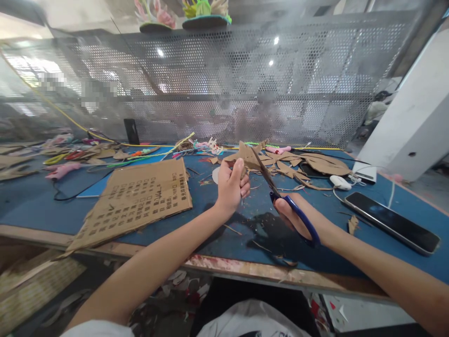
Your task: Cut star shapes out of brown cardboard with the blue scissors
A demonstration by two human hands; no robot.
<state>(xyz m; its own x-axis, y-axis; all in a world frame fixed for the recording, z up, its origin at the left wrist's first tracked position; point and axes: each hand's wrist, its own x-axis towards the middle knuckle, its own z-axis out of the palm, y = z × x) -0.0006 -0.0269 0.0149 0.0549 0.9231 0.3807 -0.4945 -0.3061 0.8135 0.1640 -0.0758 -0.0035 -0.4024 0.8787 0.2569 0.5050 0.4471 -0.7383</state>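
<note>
My left hand (232,185) is closed on a small piece of brown cardboard (246,155), pinched between thumb and fingers above the blue tabletop. In my right hand (298,215) is a pair of scissors (301,217) with dark blue handles, the fingers wrapped through the loops. Its blades point up and left and meet the right side of the cardboard piece; I cannot tell how far apart they are. Behind my left wrist a pale round disc (215,175) partly shows on the table.
A large printed cardboard sheet (140,201) lies at left, overhanging the front edge. Cardboard scraps (287,171) lie behind my hands. At right are a phone (393,222) and a white charger (340,182). A pink glue gun (63,171) rests far left. A perforated metal screen (224,84) stands behind.
</note>
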